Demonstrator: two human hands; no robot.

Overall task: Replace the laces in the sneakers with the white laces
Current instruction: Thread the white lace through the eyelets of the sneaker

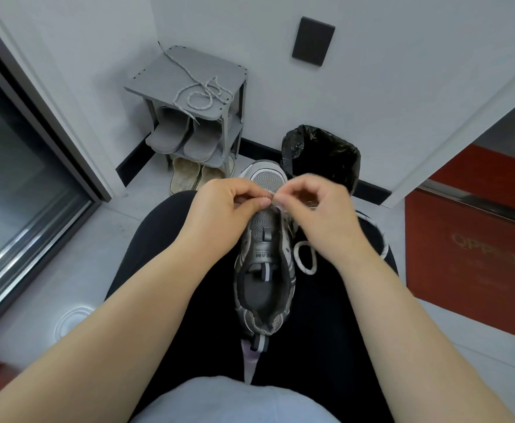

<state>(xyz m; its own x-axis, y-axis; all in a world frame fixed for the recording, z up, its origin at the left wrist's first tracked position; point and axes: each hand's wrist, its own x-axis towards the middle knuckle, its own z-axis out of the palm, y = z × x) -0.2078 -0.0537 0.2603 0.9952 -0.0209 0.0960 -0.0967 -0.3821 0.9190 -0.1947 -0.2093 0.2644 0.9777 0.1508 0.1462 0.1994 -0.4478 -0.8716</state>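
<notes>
While the person sits with black-trousered legs (pixel 326 315) stretched forward, a grey sneaker (pixel 264 264) lies along the lap between the thighs, heel nearest the body and toe pointing away. Its opening faces up, and the tongue shows bare, with no lace crossing the part that can be seen. A loop of white lace (pixel 306 259) lies just beside the sneaker's right edge, on the right thigh, running up toward the right hand.

Both hands meet over the forward part of the sneaker, near the lowest eyelets. The left hand (pixel 222 209) has its thumb and forefinger pressed together on a short stretch of the white lace, the other fingers curled under. The right hand (pixel 317 206) pinches the same lace from the other side, fingertips nearly touching those of the left; the exact eyelet is hidden by the fingers.

Beyond the toe, on the floor (pixel 146 206), stands a bin lined with a black bag (pixel 322 157), against the wall. To its left is a small grey shoe rack (pixel 189 77); a speckled grey lace (pixel 199 91) lies coiled near the front right corner of its top shelf, one end trailing to the back left corner and the other hanging over the front edge. Grey slippers (pixel 183 138) sit on the rack's lower shelf, and pale slippers (pixel 193 177) rest on the floor beneath. A red cabinet (pixel 476 251) stands at the right.
</notes>
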